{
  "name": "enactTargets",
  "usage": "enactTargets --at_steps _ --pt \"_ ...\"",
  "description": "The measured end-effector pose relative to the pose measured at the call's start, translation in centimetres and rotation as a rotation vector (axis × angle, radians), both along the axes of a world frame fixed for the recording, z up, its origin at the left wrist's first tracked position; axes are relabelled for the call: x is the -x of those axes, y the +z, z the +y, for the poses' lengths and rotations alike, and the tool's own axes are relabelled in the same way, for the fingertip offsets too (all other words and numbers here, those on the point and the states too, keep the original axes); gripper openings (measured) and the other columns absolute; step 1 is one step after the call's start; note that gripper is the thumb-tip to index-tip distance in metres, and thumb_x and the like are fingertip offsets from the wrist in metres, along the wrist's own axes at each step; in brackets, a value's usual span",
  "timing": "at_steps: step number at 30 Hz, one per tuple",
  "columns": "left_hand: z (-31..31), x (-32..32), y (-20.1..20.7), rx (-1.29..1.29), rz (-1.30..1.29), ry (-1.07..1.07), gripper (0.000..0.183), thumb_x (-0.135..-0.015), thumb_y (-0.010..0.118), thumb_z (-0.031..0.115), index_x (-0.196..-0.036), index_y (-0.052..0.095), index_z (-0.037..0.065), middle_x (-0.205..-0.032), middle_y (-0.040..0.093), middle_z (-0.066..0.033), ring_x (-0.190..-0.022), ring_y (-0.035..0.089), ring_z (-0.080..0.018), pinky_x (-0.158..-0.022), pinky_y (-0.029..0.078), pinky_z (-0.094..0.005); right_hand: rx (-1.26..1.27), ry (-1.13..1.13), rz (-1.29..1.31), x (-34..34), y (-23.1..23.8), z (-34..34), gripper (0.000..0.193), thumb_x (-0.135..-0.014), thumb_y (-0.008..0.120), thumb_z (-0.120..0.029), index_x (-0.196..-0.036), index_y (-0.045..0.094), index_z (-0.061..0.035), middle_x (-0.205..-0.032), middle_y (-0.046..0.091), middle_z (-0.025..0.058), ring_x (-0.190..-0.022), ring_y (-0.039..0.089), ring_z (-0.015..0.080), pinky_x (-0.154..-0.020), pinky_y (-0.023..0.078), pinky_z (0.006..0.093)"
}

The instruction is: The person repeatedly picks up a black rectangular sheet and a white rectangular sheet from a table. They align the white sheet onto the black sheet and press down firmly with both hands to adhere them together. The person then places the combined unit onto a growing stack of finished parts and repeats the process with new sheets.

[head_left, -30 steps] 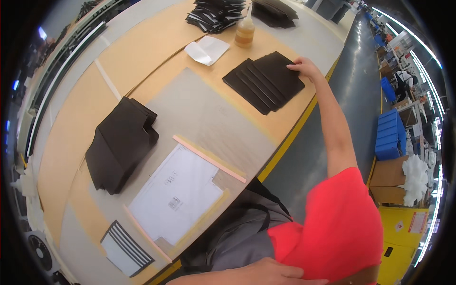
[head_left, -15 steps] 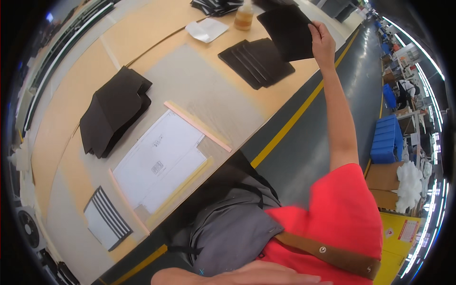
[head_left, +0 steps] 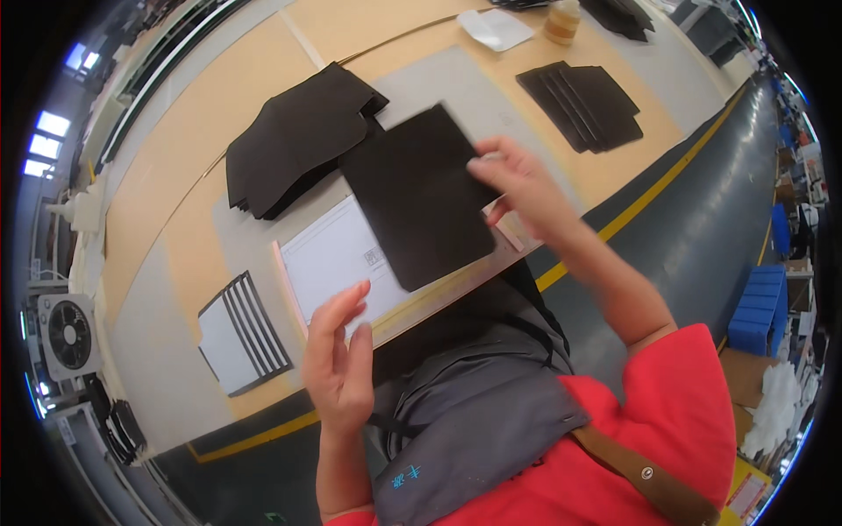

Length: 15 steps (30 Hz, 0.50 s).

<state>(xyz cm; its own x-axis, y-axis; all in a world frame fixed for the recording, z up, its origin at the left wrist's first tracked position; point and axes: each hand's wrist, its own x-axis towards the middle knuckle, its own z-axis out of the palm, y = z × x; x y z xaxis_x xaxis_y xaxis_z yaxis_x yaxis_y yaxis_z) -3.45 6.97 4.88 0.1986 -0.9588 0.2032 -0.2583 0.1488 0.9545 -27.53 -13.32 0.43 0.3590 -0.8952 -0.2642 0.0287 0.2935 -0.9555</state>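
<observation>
My right hand (head_left: 519, 186) pinches the right edge of a flat black panel (head_left: 421, 206), which hangs tilted over a white printed sheet (head_left: 329, 254). Part of that sheet, including its right end, is hidden by the panel. Pale strips (head_left: 292, 294) border the sheet. Near its lower left corner, my left hand (head_left: 340, 355) is raised with fingers apart and nothing in it. Behind the sheet lies a stack of black cut pieces (head_left: 298, 140), close to the panel's upper left edge.
Black slotted panels (head_left: 583, 105) lie toward the far right of the table. A bottle of amber liquid (head_left: 562, 22) and a crumpled white sheet (head_left: 494, 29) are beyond them. A white piece with black stripes (head_left: 246, 337) lies at left. The table's front edge (head_left: 421, 326) runs close to my body.
My right hand has brought the black panel from the far right back over the printed sheet. My left hand has risen from the lower edge toward the sheet. The view has shifted left.
</observation>
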Motion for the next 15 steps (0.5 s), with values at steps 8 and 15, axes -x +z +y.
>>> enactTargets --at_steps 8,15 --pt "-6.2 -0.6 -5.5 0.042 -0.765 -0.016 0.038 -0.099 0.071 0.01 -0.136 0.068 0.008 -0.137 0.065 -0.0136 -0.134 0.058 -0.0345 -0.113 0.044 -0.0441 1.154 0.127 0.742 -1.9 -3.8 3.2 0.037 -0.092 0.079 -0.024 -0.125 0.069 -0.0118 -0.127 0.069 0.0006 -0.105 0.061 0.0271 -0.088 0.049 0.0394" --pt "-9.2 0.7 -7.0 -0.002 -0.846 -0.093 0.037 -0.099 0.071 0.016 -0.135 0.069 0.009 -0.134 0.062 -0.0114 -0.127 0.057 -0.0346 -0.109 0.046 -0.0461 1.285 0.196 0.935 -1.0 -4.1 4.3 0.041 -0.087 0.082 -0.028 -0.125 0.073 -0.0168 -0.133 0.067 -0.0093 -0.107 0.055 0.0172 -0.09 0.038 0.0351"
